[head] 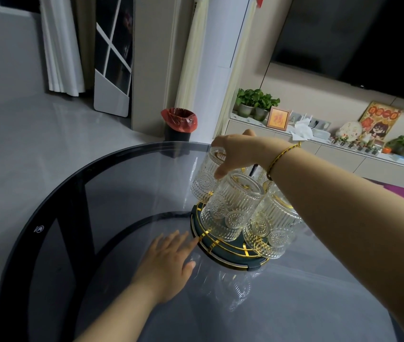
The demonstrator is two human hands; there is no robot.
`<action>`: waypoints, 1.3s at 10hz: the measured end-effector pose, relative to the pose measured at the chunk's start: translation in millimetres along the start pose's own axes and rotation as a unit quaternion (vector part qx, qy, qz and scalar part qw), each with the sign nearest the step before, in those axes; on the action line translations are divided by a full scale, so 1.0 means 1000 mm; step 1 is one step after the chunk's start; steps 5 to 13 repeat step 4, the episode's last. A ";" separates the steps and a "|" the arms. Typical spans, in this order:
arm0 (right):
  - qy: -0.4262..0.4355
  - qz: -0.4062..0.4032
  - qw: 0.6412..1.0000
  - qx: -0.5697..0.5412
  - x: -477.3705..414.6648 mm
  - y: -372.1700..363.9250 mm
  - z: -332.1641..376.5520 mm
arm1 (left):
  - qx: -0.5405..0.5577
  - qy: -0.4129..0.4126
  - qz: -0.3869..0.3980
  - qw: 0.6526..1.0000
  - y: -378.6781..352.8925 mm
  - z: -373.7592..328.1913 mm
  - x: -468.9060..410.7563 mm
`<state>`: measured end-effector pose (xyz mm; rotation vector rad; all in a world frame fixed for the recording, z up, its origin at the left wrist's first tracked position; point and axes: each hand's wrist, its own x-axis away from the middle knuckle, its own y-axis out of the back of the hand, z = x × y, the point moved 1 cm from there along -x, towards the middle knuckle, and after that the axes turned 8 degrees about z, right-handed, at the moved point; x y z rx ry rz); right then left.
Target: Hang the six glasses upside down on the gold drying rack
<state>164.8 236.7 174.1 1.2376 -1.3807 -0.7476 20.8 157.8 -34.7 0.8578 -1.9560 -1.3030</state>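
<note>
I see a round table [127, 193] with a dark, smoky glass top and a black rim; through the glass I make out dark frame bars and a curved ring beneath. A small white logo [39, 229] is printed near its left edge. Directly on the glass stands the gold drying rack [223, 250], a round dark base with gold wire trim, set toward the far right side. My left hand [169, 262] lies flat, palm down, on the glass just beside the rack's base, fingertips touching its gold rim. Pale reflections of ribbed glasses show in the tabletop below the rack.
</note>
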 end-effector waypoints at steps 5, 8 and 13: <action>0.009 -0.097 0.991 -0.091 0.007 -0.001 -0.005 | 0.005 0.004 0.004 1.000 0.002 -0.001 0.001; 0.009 -0.097 0.991 -0.091 0.007 -0.001 -0.005 | 0.005 0.004 0.004 1.000 0.002 -0.001 0.001; 0.009 -0.097 0.991 -0.091 0.007 -0.001 -0.005 | 0.005 0.004 0.004 1.000 0.002 -0.001 0.001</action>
